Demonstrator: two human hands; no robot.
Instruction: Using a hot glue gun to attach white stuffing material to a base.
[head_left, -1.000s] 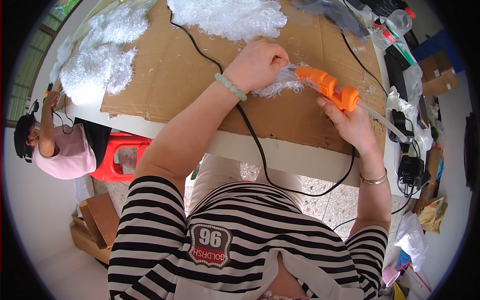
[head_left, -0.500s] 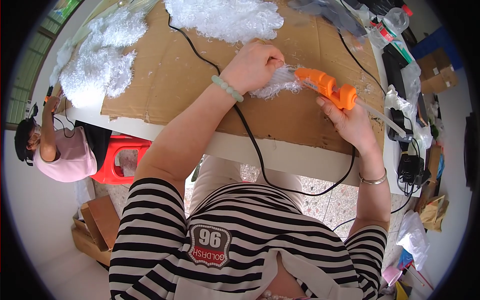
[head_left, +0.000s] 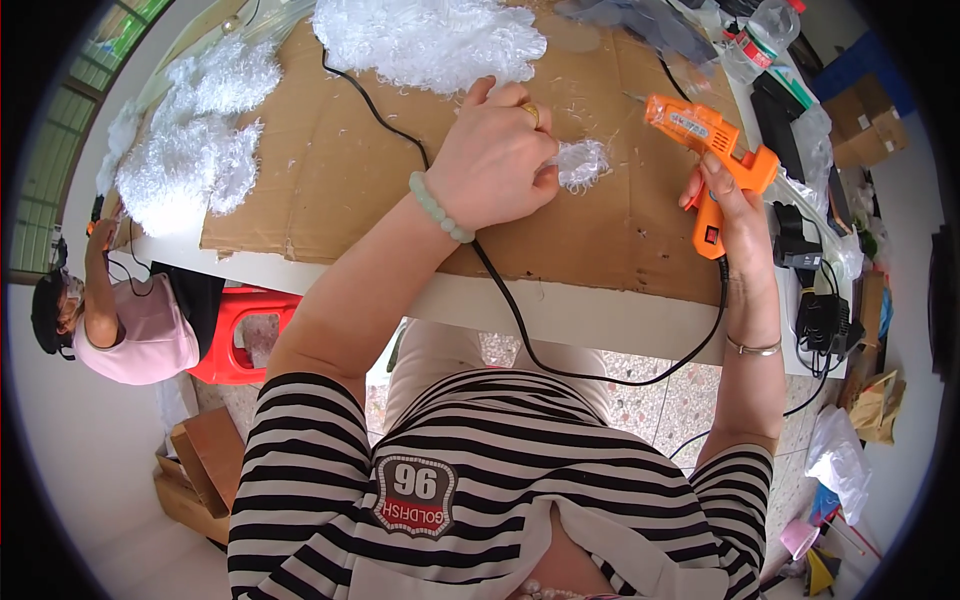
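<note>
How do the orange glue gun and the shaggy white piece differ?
The glue gun is smooth and orange; the shaggy piece is stringy and white. The glue gun is gripped in the right hand; the shaggy piece lies on the cardboard beside the left hand. The glue gun has a black cord; the shaggy piece doesn't.

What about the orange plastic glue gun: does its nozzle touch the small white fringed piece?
No: the right hand holds the orange glue gun with its nozzle apart from the white fringed piece.
</note>
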